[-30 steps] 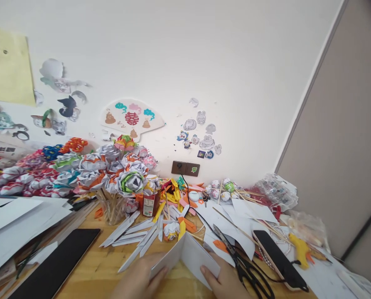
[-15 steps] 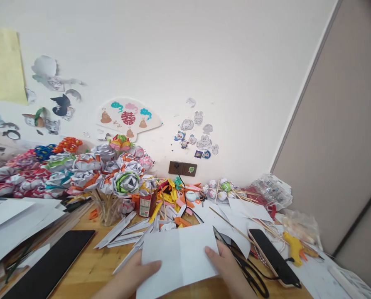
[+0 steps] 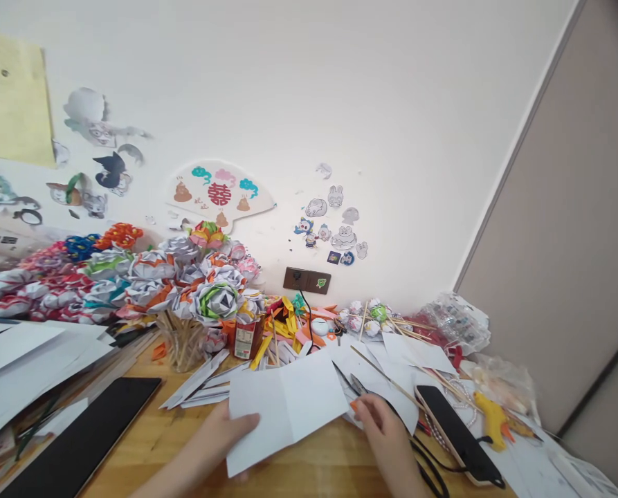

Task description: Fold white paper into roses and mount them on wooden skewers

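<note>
A white sheet of paper (image 3: 288, 404) with a crease down its middle is held up above the wooden table, tilted up to the right. My left hand (image 3: 230, 429) pinches its left edge, thumb on top. My right hand (image 3: 384, 432) is off the paper, just to the right of it, its fingers loosely curled and slightly apart. It is over the black-handled scissors (image 3: 358, 384), whose blades point up and left; part of them is hidden under the hand. A small orange bit (image 3: 353, 407) shows at its fingertips; I cannot tell whether it is held.
Paper flowers (image 3: 218, 301) on sticks stand in a clear cup at the left. Folded paper strips (image 3: 199, 384) lie behind the sheet. A black tablet-like slab (image 3: 88, 436) is at left, a dark phone-like device (image 3: 457, 432) and a yellow glue gun (image 3: 491, 418) at right.
My right hand has let go of the paper's right edge and moved slightly right, over the scissors. The sheet, now in my left hand alone, has tilted, and more of the scissors' blades shows.
</note>
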A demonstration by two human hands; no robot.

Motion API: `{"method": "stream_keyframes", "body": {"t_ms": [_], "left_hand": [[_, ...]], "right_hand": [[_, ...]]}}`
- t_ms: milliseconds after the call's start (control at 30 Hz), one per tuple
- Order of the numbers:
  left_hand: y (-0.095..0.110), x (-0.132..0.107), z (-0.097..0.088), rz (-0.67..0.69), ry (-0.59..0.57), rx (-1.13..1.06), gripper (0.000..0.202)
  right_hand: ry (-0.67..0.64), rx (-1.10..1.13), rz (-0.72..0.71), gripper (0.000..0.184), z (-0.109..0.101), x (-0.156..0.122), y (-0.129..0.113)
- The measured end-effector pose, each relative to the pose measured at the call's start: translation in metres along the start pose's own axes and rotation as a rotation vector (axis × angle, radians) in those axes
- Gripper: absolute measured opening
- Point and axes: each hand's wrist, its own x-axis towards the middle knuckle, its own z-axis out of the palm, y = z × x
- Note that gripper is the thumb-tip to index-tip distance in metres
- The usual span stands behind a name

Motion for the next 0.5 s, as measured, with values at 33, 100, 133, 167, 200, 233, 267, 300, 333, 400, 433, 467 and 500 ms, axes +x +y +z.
{"method": "stream_keyframes", "body": {"t_ms": [33,100,133,167,200,233,267,300,333,400,433,467,500], "left_hand": [[0.002,-0.001,-0.001,0.012,0.027,0.002,0.037],[0.005,-0.003,-0.003,0.031,0.085,0.007,0.035],[0.007,-0.003,-0.003,0.035,0.104,0.008,0.034],[0.009,-0.004,-0.004,0.036,0.119,0.009,0.034],[0.010,-0.005,-0.004,0.036,0.131,0.009,0.034],[0.012,-0.005,-0.004,0.036,0.139,0.009,0.035],[0.014,-0.006,-0.004,0.036,0.146,0.008,0.035],[0.015,-0.007,-0.004,0.037,0.151,0.006,0.036],[0.017,-0.009,-0.004,0.040,0.158,0.004,0.037],[0.021,-0.012,-0.004,0.048,0.170,-0.002,0.037],[0.023,-0.013,-0.005,0.053,0.176,-0.006,0.036],[0.024,-0.015,-0.005,0.057,0.182,-0.010,0.036],[0.026,-0.017,-0.006,0.061,0.189,-0.014,0.036]], "right_hand": [[0.007,-0.237,-0.029,0.028,-0.008,-0.003,0.000],[-0.037,-0.725,-0.003,0.024,-0.024,-0.010,0.003],[-0.085,-0.889,0.036,0.024,-0.031,-0.013,0.005],[-0.127,-0.990,0.056,0.027,-0.036,-0.016,0.008],[-0.162,-1.047,0.069,0.031,-0.041,-0.019,0.009],[-0.189,-1.066,0.069,0.036,-0.043,-0.021,0.010],[-0.206,-1.063,0.064,0.041,-0.045,-0.022,0.010],[-0.220,-1.053,0.065,0.043,-0.046,-0.022,0.008],[-0.237,-1.046,0.070,0.041,-0.047,-0.022,0.006],[-0.257,-1.033,0.088,0.031,-0.048,-0.020,0.000],[-0.254,-1.037,0.093,0.029,-0.049,-0.018,-0.002],[-0.246,-1.049,0.098,0.028,-0.051,-0.016,-0.004],[-0.237,-1.065,0.102,0.029,-0.053,-0.015,-0.006]]}}
